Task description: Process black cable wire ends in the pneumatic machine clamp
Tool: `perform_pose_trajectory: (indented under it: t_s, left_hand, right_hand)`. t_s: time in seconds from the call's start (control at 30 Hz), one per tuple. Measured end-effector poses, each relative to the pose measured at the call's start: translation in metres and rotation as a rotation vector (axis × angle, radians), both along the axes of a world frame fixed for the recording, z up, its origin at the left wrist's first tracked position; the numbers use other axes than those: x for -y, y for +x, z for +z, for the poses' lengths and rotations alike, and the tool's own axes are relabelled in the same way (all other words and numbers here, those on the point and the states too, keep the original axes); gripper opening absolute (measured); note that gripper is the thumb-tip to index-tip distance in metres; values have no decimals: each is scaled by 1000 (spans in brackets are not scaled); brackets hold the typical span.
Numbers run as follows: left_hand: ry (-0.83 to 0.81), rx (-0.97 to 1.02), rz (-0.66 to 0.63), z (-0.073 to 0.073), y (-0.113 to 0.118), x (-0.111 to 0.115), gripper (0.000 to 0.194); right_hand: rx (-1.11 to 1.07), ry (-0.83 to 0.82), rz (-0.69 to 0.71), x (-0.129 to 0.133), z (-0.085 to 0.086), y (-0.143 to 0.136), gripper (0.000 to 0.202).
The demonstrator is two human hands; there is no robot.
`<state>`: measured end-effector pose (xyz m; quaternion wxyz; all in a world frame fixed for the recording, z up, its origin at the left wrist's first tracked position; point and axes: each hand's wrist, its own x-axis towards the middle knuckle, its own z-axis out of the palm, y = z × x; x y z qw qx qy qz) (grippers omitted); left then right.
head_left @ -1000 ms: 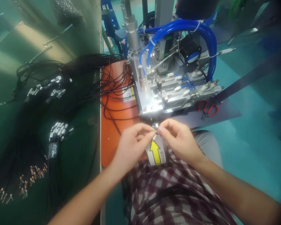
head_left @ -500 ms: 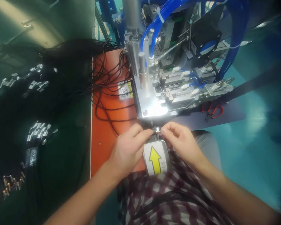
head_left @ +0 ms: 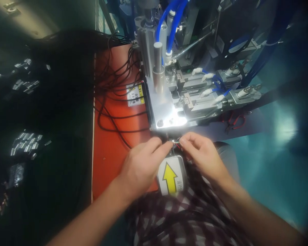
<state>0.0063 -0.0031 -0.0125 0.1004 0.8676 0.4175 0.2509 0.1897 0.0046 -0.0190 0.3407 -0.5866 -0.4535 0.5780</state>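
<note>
Just in front of the metal machine (head_left: 157, 107), my two hands meet at a cable end with thin colored wires (head_left: 177, 141). My left hand (head_left: 145, 165) is closed, thumb and index finger pinched at the base of these wires. On the other side, my right hand (head_left: 202, 152) pinches toward the wire tips with thumb and index finger. A green and a red strand show in the small gap between the fingertips. Below them sits a white plate with a yellow arrow (head_left: 170, 176). My fingers hide most of the cable end.
Black cables (head_left: 113, 89) run across the orange board (head_left: 118, 145) on the left. Bundles of cables with shiny silver ends (head_left: 27, 142) lie at far left. Red-handled pliers (head_left: 237, 122) rest to the right of the machine, below its blue tubes (head_left: 178, 20).
The view has shifted slightly. Between my fingertips, a small shiny piece showed earlier; now thin colored wires show there. Both hands stay in nearly the same place.
</note>
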Motion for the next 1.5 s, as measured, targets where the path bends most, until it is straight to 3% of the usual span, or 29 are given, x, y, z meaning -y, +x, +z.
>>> perform_pose_trajectory:
  t_s: [0.27,1.4,1.5]
  left_hand:
    - [18,-19,22,-5,0,2,28]
    - [-45,0,112,-1,3,6,28]
    - [-58,-1,113,0,4,6,28]
  right_hand:
    - [-23,8,-27,4,-4,-4,30]
    - [-66,15,-64,4,-8,-9,23]
    - [-24,99,-62,5,-11,-9,20]
